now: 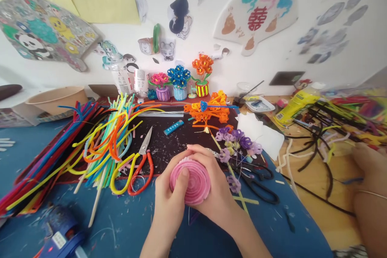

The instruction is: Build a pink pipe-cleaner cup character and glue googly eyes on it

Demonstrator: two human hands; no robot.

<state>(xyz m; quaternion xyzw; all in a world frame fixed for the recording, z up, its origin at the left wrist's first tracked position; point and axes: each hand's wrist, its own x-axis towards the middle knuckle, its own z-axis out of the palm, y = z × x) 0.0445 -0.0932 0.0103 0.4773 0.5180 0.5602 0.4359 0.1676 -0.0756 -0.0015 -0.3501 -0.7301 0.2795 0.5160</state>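
Note:
A pink spiral coil of pipe cleaner (pixel 196 185) is held between both my hands, low in the middle of the view. My left hand (pixel 171 187) is closed around its left side, the thumb pressed on its face. My right hand (pixel 216 181) wraps the right side and far edge; most of its fingers are hidden behind the coil. Scissors with yellow and red handles (pixel 145 157) lie to the left of my hands. On the right are purple pipe-cleaner flowers (pixel 238 141) and black-handled scissors (pixel 260 185).
Bundled pipe cleaners (pixel 111 137) spread across the left, with a blue glue gun (pixel 62 229) in front. A blue lighter (pixel 173 127) lies behind my hands. Potted pipe-cleaner flowers (pixel 179 82) line the wall. A yellow bottle (pixel 294 107) and another person's hand (pixel 367 169) are at right.

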